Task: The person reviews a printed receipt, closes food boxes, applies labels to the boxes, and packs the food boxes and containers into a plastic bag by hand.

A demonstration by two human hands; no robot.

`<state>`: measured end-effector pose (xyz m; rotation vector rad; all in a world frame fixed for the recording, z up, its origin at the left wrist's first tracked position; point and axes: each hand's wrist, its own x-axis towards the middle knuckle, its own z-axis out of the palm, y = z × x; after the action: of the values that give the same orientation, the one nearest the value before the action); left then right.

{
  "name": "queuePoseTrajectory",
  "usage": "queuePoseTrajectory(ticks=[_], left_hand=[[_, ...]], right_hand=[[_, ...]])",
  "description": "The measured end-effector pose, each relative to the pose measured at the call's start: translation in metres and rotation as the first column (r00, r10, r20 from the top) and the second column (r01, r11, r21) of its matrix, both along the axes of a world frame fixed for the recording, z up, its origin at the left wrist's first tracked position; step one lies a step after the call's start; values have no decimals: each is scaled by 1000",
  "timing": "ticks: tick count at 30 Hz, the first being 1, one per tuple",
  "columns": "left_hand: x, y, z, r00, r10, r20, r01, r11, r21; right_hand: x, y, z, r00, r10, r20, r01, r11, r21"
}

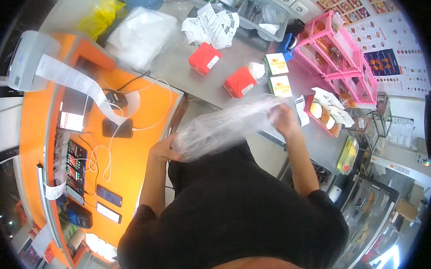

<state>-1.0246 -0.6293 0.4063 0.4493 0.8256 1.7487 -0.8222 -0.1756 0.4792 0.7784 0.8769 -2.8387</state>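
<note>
A clear plastic bag (pixel 225 127) is stretched out in front of my body, over the edge of the metal counter. My left hand (pixel 165 147) grips its bunched end, with some fingers hidden behind the plastic. At the other end, the fingers of my right hand (pixel 283 120) are closed on the bag's edge. Just beyond the bag stand a red box (pixel 239 82) and two small white, green and yellow boxes (pixel 277 63). An open box of food (pixel 322 115) with white lids lies to the right of my right hand.
Another red box (pixel 205 59), crumpled receipts (pixel 211 26) and a stack of white bags (pixel 141 36) sit on the metal counter (pixel 170 79). Pink shelves (pixel 335 57) stand right. The orange desk (pixel 134 157) at left holds phones (pixel 109 195), cables and a receipt printer (pixel 32 61).
</note>
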Motion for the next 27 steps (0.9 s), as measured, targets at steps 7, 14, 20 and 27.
queuePoseTrajectory(ticks=[7,14,20,27], left_hand=[[-12,55,26,785,330,525,-406,913,33],[-18,90,-14,931,94,-352,-256,856,-449],[-17,121,-80,497,-204,-843,-712,460,-531],[-3,123,-45,578,-247,-778,-606,509,-612]], right_hand=[[36,-4,-36,990,-96,-100,97,995,7],[22,-4,-35,973,-46,-226,48,999,3],[26,31,-73,657,247,712,-728,-34,684],[-163,27,-6,759,485,435,94,-742,663]])
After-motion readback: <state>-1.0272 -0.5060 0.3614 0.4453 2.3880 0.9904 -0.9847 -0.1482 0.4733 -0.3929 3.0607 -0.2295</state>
